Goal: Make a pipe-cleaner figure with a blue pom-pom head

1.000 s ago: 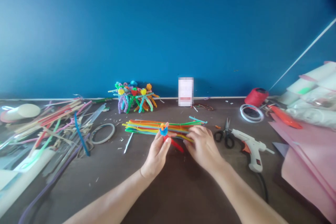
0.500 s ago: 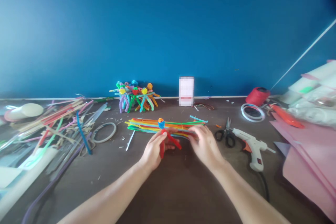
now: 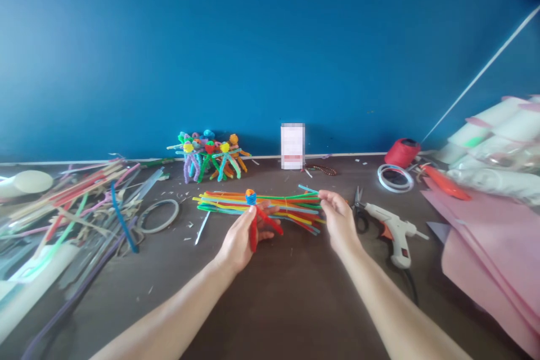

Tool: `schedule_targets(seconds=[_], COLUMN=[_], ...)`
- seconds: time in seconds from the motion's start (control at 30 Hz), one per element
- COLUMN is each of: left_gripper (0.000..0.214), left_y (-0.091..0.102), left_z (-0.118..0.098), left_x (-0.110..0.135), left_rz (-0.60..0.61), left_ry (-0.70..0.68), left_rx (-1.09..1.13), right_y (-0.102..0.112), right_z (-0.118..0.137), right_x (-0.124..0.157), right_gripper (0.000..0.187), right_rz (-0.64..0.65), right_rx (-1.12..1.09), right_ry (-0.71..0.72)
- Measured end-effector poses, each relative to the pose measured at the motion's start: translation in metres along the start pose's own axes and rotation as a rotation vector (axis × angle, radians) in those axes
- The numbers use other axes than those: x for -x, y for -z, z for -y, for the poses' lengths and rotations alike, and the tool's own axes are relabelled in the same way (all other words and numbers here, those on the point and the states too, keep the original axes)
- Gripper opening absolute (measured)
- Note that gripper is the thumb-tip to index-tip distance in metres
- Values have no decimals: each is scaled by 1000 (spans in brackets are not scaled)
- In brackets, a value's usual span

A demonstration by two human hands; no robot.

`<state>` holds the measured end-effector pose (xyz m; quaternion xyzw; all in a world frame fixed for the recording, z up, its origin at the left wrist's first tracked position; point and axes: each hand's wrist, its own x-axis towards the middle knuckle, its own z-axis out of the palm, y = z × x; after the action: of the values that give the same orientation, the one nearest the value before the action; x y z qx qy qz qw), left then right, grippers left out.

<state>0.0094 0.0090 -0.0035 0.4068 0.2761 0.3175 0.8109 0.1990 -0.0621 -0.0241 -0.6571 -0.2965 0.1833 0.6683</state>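
Tape roll [image 3: 158, 216] sits left of the pipe-cleaner bundle [image 3: 291, 205] as my left hand [image 3: 238, 242] pinches a red pipe-cleaner figure [image 3: 253, 228] with a blue head, just in front of the bundle. My right hand [image 3: 337, 219], fingers loosely open, is just beside its right end; scissors [image 3: 358, 208] and a white hot-glue gun [image 3: 392, 230] lie farther right.
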Motion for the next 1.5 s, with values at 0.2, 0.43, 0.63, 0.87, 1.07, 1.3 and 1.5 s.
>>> schedule_targets(seconds=[0.2,0.43,0.63,0.87,1.07,1.3,1.5], left_gripper=[31,29,29,25,25,30,22], left_y=[-3,-10,-12,-14,-14,-1,-1], left_z=[6,4,1,-2,-21,-49,-48], left_x=[6,11,12,10,3,-20,-27], left_rz=[6,17,-79,-204,-173,11,92], left_ry=[-95,-142,-230,-235,-233,-294,-293], left_rx=[-226,-362,-445,-465,-607,-1031,-1459], right_y=[2,2,2,4,3,0,0], right_z=[7,8,12,10,17,17,21], right_x=[1,9,9,2,11,14,14], right_gripper=[20,16,17,30,15,7,5], right_rz=[153,268,265,330,364,341,257], right_rx=[219,539,513,442,489,483,339], right_ry=[80,260,267,205,208,245,294])
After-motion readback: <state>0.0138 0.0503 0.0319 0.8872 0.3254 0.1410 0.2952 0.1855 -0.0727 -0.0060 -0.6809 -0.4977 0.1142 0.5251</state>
